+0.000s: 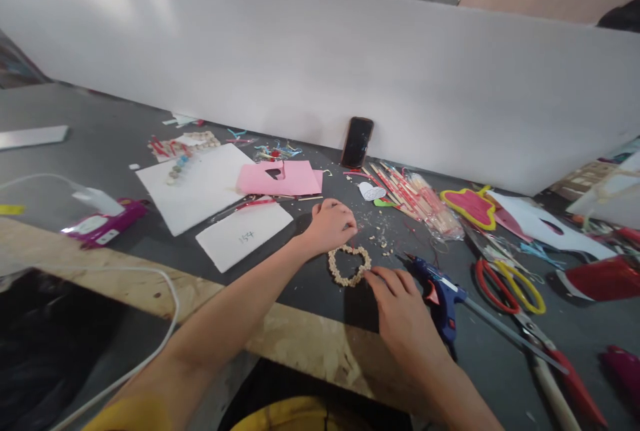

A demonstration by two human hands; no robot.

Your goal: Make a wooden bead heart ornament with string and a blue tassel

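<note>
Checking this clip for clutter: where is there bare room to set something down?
Widest: the dark tabletop between the white strip and the large white sheet. A smaller patch lies between the heart-shaped ring and the wooden front edge, left of the right hand. Crowded: right of that hand, with glue gun, scissors and bagged sticks.

Handwritten in dark ink, the number "154" [247,238] slopes slightly upward to the right on a white rectangular card [267,223], lying left of centre on the dark worktop [115,131].
</note>
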